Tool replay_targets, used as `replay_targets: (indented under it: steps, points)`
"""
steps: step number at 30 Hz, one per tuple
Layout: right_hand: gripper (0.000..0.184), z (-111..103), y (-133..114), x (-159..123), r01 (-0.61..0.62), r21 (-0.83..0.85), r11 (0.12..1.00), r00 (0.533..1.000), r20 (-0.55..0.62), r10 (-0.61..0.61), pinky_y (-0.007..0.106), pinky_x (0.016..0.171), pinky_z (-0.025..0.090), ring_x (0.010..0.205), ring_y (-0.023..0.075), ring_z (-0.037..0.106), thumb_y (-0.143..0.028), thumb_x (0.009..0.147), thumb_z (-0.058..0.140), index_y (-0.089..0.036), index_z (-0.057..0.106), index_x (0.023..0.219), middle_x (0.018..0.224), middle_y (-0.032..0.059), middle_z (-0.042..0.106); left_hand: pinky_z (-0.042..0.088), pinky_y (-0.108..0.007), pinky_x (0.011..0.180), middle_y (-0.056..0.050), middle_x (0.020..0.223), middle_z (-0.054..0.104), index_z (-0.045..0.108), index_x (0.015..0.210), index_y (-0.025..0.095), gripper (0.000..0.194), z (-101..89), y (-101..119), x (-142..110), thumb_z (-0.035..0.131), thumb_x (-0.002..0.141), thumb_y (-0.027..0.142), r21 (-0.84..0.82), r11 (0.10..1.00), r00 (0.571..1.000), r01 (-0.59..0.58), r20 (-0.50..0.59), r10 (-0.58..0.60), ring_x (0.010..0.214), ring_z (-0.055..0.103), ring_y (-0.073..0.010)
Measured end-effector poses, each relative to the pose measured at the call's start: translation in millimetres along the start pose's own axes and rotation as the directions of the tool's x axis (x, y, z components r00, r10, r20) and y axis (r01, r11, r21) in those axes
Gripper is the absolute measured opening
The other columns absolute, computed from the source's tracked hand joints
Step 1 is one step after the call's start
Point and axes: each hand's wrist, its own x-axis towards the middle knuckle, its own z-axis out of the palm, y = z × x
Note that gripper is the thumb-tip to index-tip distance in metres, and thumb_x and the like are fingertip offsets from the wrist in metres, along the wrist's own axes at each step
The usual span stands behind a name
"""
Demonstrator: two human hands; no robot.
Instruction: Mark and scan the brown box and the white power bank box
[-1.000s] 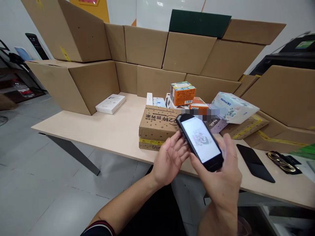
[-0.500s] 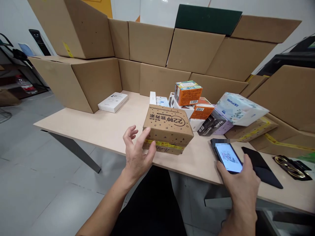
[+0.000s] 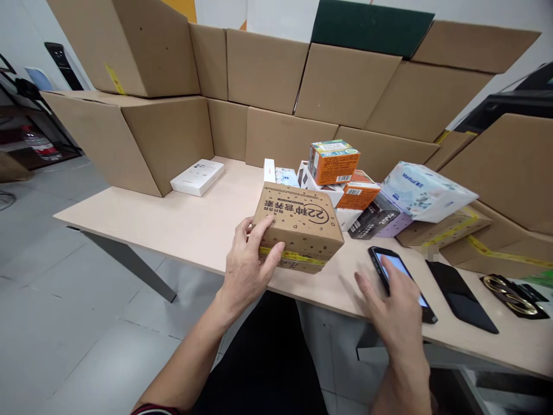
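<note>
Two hands are working at the tabletop (image 3: 203, 225): the left hand (image 3: 248, 262) is spreading over the near left corner of the brown carton (image 3: 300, 222), how firmly I cannot tell; the right hand (image 3: 395, 305), fingers apart, is hanging over the phone (image 3: 427, 313) lying rightward. The carton is sitting close to the near edge, so a one-sided pull could be tipping it off.

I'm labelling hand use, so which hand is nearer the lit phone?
Right: the right hand is over the phone, partly covering it; the left hand is well to the left, at the dotted box.
</note>
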Motion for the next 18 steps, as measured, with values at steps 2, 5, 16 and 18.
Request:
replay_targets:
  steps: [2,5,16,18]
  points:
    - [0.072,5.7,-33.2,0.8,-0.026,0.135,0.99,0.994,0.113,0.01,0.058,0.104,0.049,0.122,0.0354,0.059,-0.066,0.094,0.051,-0.015,0.055,0.143,0.133,0.021,0.064,0.057,-0.047,0.1,-0.013,0.138,0.051,0.046,0.144,0.029,0.049,0.7,0.9,0.4,0.061,0.097,0.035,0.002,1.0,1.0,-0.016,-0.014,0.016,0.131,0.054,-0.0277]
    - [0.07,17.0,-75.9,-3.4,-0.036,0.326,0.945,0.961,0.271,-0.057,0.052,0.095,0.056,0.114,0.032,0.064,-0.063,0.093,0.056,-0.019,0.05,0.147,0.129,0.0173,0.066,0.058,-0.045,0.099,-0.013,0.135,0.054,0.047,0.143,0.028,0.048,-3.9,-0.4,-2.8,0.061,0.097,0.034,0.046,0.997,0.996,-0.057,-0.072,0.06,0.128,0.057,-0.0269]
    - [0.072,45.2,-166.9,22.2,-0.137,0.695,0.706,0.767,0.525,-0.368,0.052,0.121,0.041,0.147,0.0272,0.045,-0.043,0.098,0.056,-0.025,0.026,0.161,0.158,0.0113,0.048,0.06,-0.049,0.083,-0.013,0.133,0.057,0.052,0.14,0.034,0.064,-77.7,-19.4,-28.2,0.077,0.083,0.049,0.452,0.857,0.937,0.247,-0.338,-0.092,0.115,0.063,-0.0334]
    - [0.077,53.6,-171.2,31.6,-0.134,0.675,0.726,0.75,0.548,-0.371,0.053,0.125,0.033,0.152,0.0277,0.036,-0.045,0.097,0.057,-0.022,0.023,0.163,0.164,0.0128,0.039,0.059,-0.053,0.083,-0.014,0.134,0.055,0.056,0.137,0.032,0.06,-74.4,-21.3,-17.7,0.075,0.083,0.054,0.488,0.81,0.919,0.326,-0.364,-0.151,0.109,0.065,-0.0339]
